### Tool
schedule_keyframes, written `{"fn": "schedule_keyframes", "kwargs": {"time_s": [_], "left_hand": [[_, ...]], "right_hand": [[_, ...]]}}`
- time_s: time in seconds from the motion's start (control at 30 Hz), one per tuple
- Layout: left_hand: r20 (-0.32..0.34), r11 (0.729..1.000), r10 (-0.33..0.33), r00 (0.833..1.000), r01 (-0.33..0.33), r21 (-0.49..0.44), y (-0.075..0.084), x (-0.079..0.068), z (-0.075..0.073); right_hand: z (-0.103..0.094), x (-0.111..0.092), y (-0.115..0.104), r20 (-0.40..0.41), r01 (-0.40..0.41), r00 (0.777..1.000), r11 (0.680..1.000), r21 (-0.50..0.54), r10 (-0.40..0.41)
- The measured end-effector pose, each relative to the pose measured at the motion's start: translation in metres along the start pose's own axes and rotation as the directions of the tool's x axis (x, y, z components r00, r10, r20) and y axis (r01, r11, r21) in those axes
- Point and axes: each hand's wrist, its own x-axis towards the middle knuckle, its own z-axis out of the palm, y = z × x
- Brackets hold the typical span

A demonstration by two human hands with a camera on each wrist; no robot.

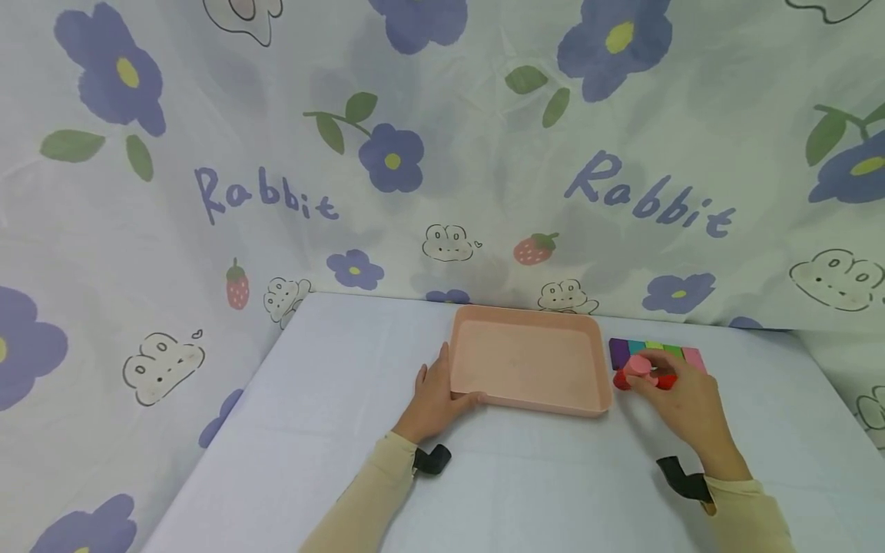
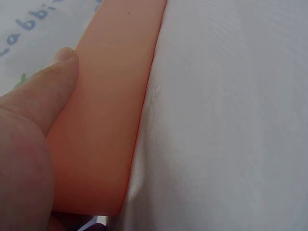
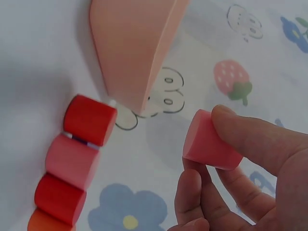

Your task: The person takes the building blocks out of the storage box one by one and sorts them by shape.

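My right hand [image 1: 681, 395] pinches a pink cylinder block [image 3: 211, 142] between thumb and fingers, lifted above the table at the right of the tray. Below it runs a row of cylinder blocks: a red block [image 3: 90, 119], a pink block [image 3: 73, 161], another red block [image 3: 60, 198] and an orange block [image 3: 50, 221]. A shallow peach tray [image 1: 528, 361] lies flat, with nothing seen inside. At its front left corner my left hand [image 1: 435, 399] touches it, the thumb along the front wall and fingers stretched along the left side.
Behind the right hand stands a row of coloured blocks [image 1: 646, 347], purple, blue, yellow, green and pink, partly hidden by the hand. A white cloth covers the table [image 1: 290, 407]. Flower-and-rabbit fabric [image 1: 484, 138] hangs along the back and left.
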Motion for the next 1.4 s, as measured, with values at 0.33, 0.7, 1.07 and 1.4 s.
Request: {"fn": "schedule_keyframes", "kwargs": {"time_s": [0.33, 0.7, 1.07, 1.4], "left_hand": [[0.002, 1.0, -0.007, 1.0, 0.007, 0.004, -0.001, 0.001, 0.001], [0.016, 1.0, -0.027, 1.0, 0.027, -0.001, 0.0, 0.0, -0.001], [0.007, 1.0, -0.007, 1.0, 0.007, 0.007, 0.001, 0.0, 0.0], [0.005, 1.0, -0.003, 1.0, 0.003, 0.014, -0.003, 0.001, 0.003]], "right_hand": [[-0.013, -0.001, 0.013, -0.013, -0.091, 0.996, 0.994, -0.062, 0.09], [-0.021, 0.0, 0.03, -0.05, -0.094, 0.995, 0.99, -0.106, 0.09], [-0.028, 0.0, 0.049, -0.068, -0.164, 0.985, 0.978, -0.128, 0.157], [-0.03, 0.003, 0.06, -0.061, -0.238, 0.971, 0.963, -0.124, 0.232]]}}
